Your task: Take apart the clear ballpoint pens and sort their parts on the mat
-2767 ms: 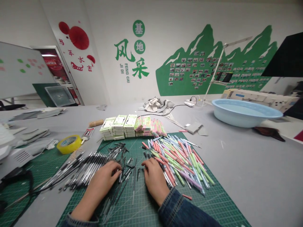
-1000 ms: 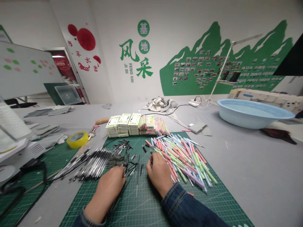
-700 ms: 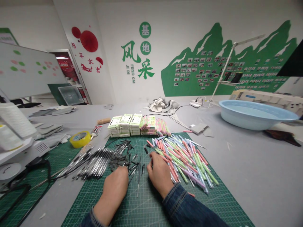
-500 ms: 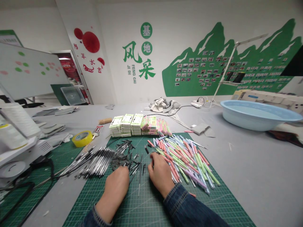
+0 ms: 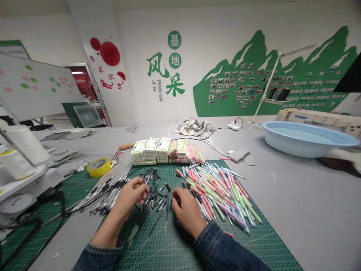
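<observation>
My left hand is raised over the left part of the green cutting mat, fingers loosely curled and apart, with nothing visible in them. Just below it, a blurred bundle of thin black refills slants across the mat. My right hand rests on the mat with its fingers curled in; what they hold, if anything, is hidden. Between the hands lie small black pen parts. A row of clear and black pen barrels is left of my left hand. Pastel pens are heaped beside my right hand.
Stacked small boxes stand at the mat's far edge. Yellow tape and a sewing machine with thread cones are at left. A blue basin sits at right. Cloth scraps lie at the back.
My left hand has lifted and moved left and away from me, its fingers loosening; the bundle of black refills now shows below it. My right hand has shifted slightly left and nearer.
</observation>
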Demonstrator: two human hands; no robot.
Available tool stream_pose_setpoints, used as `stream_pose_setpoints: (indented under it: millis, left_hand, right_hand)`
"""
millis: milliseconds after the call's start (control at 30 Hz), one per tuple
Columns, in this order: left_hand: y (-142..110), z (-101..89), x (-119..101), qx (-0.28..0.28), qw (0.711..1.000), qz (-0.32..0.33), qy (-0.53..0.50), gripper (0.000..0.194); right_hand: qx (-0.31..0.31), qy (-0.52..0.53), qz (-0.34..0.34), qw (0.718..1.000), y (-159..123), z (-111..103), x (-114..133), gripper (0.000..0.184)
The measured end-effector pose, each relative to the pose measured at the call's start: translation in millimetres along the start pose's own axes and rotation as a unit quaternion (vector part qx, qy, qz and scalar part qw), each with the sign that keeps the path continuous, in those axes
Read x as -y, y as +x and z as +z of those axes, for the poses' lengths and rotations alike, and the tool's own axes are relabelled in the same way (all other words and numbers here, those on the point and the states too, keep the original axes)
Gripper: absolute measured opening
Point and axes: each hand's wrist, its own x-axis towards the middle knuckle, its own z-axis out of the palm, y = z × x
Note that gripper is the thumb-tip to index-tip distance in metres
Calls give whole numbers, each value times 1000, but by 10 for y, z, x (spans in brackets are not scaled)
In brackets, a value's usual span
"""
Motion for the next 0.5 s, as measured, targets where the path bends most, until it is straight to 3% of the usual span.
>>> stream_pose_setpoints:
  millis: [67, 167, 500]
  left_hand:
    - [1, 25, -66, -38, 988, 24, -148, 19]
    - [19, 69, -97, -104, 960, 66, -252, 26]
    - [71, 74, -34, -123, 952, 93, -263, 24]
  right_hand:
    - [10, 1, -12, 1000, -7, 5, 9, 10]
    - [18, 6, -24, 1000, -9, 10, 15, 10]
    - [29, 10, -38, 999, -9, -9, 29, 11]
